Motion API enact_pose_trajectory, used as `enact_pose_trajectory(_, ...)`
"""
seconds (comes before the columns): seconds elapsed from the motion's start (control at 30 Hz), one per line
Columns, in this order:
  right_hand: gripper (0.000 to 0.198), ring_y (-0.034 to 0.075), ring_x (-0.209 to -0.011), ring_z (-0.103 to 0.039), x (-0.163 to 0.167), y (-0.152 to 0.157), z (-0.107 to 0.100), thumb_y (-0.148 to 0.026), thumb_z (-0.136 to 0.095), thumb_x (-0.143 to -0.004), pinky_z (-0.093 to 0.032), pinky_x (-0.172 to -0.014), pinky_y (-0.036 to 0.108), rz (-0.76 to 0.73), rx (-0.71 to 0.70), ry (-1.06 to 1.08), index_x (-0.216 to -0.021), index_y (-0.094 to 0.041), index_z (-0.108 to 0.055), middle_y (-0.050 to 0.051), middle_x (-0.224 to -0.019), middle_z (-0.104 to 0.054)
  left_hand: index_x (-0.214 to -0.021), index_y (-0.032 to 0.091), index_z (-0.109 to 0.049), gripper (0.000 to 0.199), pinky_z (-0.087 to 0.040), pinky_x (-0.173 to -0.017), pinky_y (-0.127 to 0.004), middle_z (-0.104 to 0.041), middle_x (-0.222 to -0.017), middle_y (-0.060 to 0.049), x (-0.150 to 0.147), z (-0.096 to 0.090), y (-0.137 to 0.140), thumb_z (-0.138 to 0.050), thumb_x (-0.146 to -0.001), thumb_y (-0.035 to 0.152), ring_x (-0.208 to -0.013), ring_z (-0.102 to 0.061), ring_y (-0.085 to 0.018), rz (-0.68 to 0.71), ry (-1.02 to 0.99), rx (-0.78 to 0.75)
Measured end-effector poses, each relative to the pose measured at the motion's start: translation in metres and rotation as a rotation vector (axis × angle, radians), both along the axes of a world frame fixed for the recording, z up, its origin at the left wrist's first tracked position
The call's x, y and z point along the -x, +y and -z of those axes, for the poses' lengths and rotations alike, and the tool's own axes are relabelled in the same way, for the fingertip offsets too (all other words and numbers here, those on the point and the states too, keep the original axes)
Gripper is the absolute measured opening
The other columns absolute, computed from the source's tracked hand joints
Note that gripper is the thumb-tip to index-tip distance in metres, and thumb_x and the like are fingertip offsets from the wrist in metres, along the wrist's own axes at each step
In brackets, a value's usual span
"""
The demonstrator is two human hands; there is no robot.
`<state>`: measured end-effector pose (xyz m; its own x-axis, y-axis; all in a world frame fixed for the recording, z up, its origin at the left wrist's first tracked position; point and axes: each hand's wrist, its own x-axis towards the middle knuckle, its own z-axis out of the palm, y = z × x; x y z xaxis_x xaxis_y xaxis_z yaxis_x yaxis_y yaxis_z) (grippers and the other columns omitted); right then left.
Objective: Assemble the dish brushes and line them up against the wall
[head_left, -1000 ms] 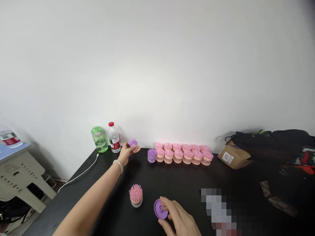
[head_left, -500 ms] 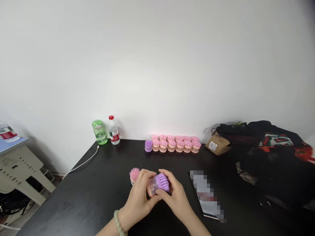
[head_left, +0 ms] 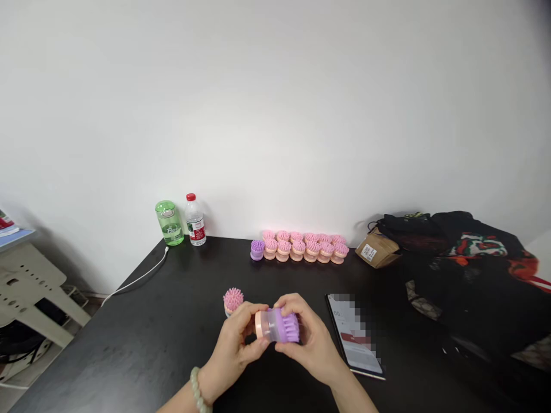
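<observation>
Both my hands hold one small scrub brush (head_left: pixel 275 326) above the near part of the table, tipped on its side. Its purple bristle head points right, its clear body is in the middle, and its peach base points left. Fingers and thumb of my left hand (head_left: pixel 239 338) close on the base end. My right hand (head_left: pixel 307 335) grips the purple head. Just beyond my left hand stands a pink-bristled brush (head_left: pixel 233 300), its lower part partly hidden by that hand.
Against the wall stand two rows of pink brushes (head_left: pixel 297 249) with a purple brush (head_left: pixel 257 250) at their left end. A green bottle (head_left: pixel 169 223) and a water bottle (head_left: pixel 196 221) are back left. A phone (head_left: pixel 355 338), a cardboard box (head_left: pixel 377 250) and dark bags (head_left: pixel 465 269) lie right.
The held brush has turned from a tilt to nearly level, showing more of its clear body and peach base. My left fingers have shifted toward the base. The whole view has moved slightly.
</observation>
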<state>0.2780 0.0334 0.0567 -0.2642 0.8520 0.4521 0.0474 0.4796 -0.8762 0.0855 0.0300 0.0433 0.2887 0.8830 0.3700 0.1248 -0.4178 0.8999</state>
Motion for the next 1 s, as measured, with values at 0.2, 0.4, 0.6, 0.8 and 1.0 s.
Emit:
enact_pose_trajectory(0.2, 0.027, 0.021, -0.100, -0.063, -0.010, -0.009, -0.013, -0.007, -0.067, -0.080, -0.051, -0.088, 0.037, -0.087, -0.223, -0.064, -0.089, -0.030, -0.058, 0.000, -0.103, -0.061, -0.080, 0.017, -0.058, 0.060, -0.031, -0.043, -0.021, -0.047, -0.049, 0.004, -0.008, -0.002, -0.002, -0.033, -0.092, 0.070, -0.041, -0.039, -0.009, 0.196, -0.377, 0.679)
enact_pose_trajectory(0.4, 0.049, 0.026, -0.107, -0.061, -0.028, 0.009, -0.003, -0.015, -0.072, -0.072, -0.052, -0.088, 0.039, 0.305, 0.043, -0.180, -0.117, -0.029, -0.057, 0.005, -0.116, -0.058, -0.096, 0.020, -0.067, 0.021, -0.043, -0.062, -0.028, -0.063, -0.080, -0.004, 0.011, -0.006, 0.007, -0.061, -0.083, 0.035, -0.070, -0.055, -0.018, 0.117, 0.426, 0.210)
enact_pose_trajectory(0.6, 0.064, 0.030, -0.118, -0.058, -0.029, 0.023, 0.017, -0.011, -0.065, -0.071, -0.047, -0.101, 0.047, 0.466, 0.090, -0.510, -0.132, -0.028, -0.052, 0.006, -0.121, -0.061, -0.116, 0.025, -0.068, 0.048, -0.050, -0.088, -0.044, -0.066, -0.109, -0.010, 0.019, -0.001, 0.010, -0.067, -0.071, 0.007, -0.099, -0.058, -0.031, 0.107, 0.935, -0.163)
enact_pose_trajectory(0.8, 0.072, 0.032, -0.124, -0.054, -0.024, 0.023, 0.026, -0.002, -0.062, -0.070, -0.044, -0.106, 0.048, 0.345, 0.141, -0.700, -0.137, -0.026, -0.051, 0.008, -0.128, -0.061, -0.120, 0.020, -0.066, 0.063, -0.048, -0.098, -0.052, -0.063, -0.120, -0.012, 0.018, -0.001, 0.012, -0.091, -0.062, 0.027, -0.110, -0.056, -0.034, 0.040, 0.951, -0.149)
enact_pose_trajectory(1.0, 0.078, 0.028, -0.134, -0.045, -0.025, 0.022, 0.016, -0.005, -0.066, -0.072, -0.039, -0.113, 0.044, 0.303, 0.148, -0.717, -0.144, -0.026, -0.044, 0.006, -0.141, -0.052, -0.121, 0.019, -0.060, 0.051, -0.053, -0.095, -0.044, -0.063, -0.118, -0.008, 0.012, 0.005, 0.009, -0.080, -0.075, 0.012, -0.105, -0.060, -0.026, -0.005, 0.858, -0.227)
